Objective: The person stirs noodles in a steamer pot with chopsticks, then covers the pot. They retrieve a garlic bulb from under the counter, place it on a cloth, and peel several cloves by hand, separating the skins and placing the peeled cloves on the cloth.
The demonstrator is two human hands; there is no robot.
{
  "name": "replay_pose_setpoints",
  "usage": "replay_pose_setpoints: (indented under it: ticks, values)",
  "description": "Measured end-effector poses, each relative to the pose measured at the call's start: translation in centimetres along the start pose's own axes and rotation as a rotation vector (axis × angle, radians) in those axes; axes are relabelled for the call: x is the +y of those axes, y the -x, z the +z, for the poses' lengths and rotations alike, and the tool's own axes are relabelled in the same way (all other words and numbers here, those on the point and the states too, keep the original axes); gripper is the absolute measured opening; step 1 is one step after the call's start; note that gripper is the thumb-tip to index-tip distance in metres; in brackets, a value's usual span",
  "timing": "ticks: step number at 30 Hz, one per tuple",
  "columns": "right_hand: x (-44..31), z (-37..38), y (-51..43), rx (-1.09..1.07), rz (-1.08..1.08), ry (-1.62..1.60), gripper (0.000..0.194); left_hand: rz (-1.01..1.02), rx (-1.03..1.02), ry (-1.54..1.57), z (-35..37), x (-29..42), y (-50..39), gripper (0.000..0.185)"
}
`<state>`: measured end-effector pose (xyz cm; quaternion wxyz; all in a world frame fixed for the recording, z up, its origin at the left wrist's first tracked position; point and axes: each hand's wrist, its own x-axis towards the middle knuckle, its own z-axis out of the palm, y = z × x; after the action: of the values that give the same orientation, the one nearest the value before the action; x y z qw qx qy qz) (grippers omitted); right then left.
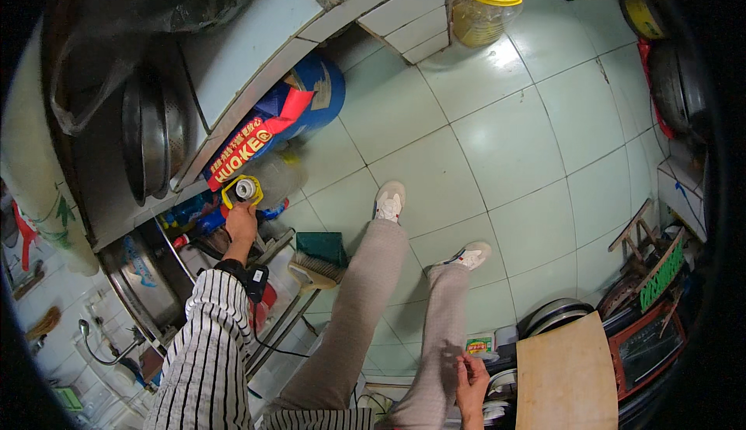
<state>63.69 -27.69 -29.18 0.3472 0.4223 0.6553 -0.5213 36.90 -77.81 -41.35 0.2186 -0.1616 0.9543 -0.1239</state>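
My left hand [240, 223] is closed around the yellow handle [225, 192] of a clear plastic oil jug [274, 180]. The jug's white neck [245, 188] faces up and shows no cap. Beside it, under the counter, a red-and-blue printed bag [250, 144] lies against a blue cylinder [326, 89]. My right hand [473, 384] hangs low by my right leg, its fingers curled and the thumb near the fingertips. Whether something small sits between them cannot be made out.
A broom [315, 269] and a green dustpan [319, 247] stand by my left leg. Metal basins [152, 135] sit on the counter shelf. Another oil jug [481, 16] stands on the tiled floor [419, 138]. At right are a wooden board [565, 371] and a small stool [655, 272].
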Motion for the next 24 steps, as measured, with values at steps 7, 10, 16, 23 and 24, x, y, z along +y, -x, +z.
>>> replay_pose_setpoints:
  ticks: [7,10,16,23,24]
  values:
    - [-0.3,-0.2,-0.8,0.017,-0.002,-0.056,0.024,-0.009,-0.067,-0.026,3.0,-1.4,-1.2,0.041]
    - [-0.9,0.0,-0.9,0.040,0.010,-0.094,0.024,0.001,-0.031,0.011,2.8,-1.9,-0.8,0.038]
    - [-2.4,-0.1,-1.0,0.042,0.029,-0.121,0.023,0.135,-0.054,0.157,2.0,-2.0,0.9,0.037]
    - [-2.3,-1.2,-1.0,0.090,0.012,-0.160,0.023,0.059,0.124,0.177,-0.5,1.6,0.7,0.048]
    - [-2.1,-1.6,-0.9,0.108,0.004,-0.179,0.022,0.038,0.154,0.213,-1.0,2.4,0.7,0.048]
